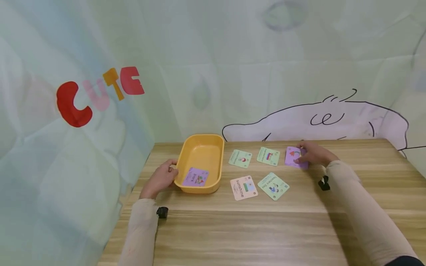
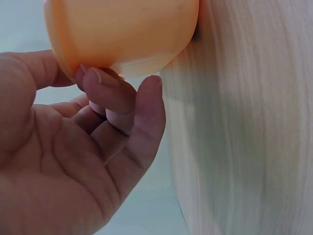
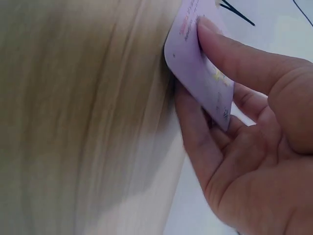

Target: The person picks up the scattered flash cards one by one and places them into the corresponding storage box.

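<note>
Head view: yellow tray points lengthwise away, left hand gripping its rim; right hand, arm extended, pinches purple card.

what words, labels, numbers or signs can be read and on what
"CUTE" on the left wall covering
"park" on the purple card in yellow tray
"sunshine" on the peach card
"Teachers Day", apostrophe unclear, on the near green card
Too small or blurred: two far green cards, held purple card in right hand, cards' fine print
</note>
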Motion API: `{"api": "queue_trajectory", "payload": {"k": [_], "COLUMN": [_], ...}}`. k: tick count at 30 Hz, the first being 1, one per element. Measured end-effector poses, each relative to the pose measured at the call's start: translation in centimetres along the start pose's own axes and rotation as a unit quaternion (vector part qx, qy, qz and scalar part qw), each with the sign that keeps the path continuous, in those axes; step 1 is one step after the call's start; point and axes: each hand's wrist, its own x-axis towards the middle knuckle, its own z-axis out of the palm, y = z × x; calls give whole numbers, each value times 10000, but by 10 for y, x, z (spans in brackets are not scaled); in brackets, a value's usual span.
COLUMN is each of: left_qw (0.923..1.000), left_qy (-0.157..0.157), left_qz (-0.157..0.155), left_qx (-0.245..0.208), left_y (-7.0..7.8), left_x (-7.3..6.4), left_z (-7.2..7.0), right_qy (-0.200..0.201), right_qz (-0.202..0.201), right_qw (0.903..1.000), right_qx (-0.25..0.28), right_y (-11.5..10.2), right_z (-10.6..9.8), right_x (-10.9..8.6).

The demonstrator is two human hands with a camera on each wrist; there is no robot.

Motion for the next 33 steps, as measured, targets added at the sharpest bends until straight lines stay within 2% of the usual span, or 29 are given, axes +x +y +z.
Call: {"api": "queue_trajectory", "payload": {"k": [6, 18, 33], "left_qw": [10000, 10000, 10000], "left_qy": [-16, -7, -24], "left_qz": [34, 11, -17], "left_qx": [16, 6, -40], "left_y": [0, 0, 4], "left_x": [0, 1, -2], "left_z": [0, -1, 0], "right_qy": [-7, -89, 188], "right_qz": [-193, 71, 32], "right_qw": [9990, 9933, 9826], "right_qx": [407, 1147, 1847], "right_y": [11, 23, 17], "right_z": [0, 1, -2], "right_x": [-7, -17, -30]}}
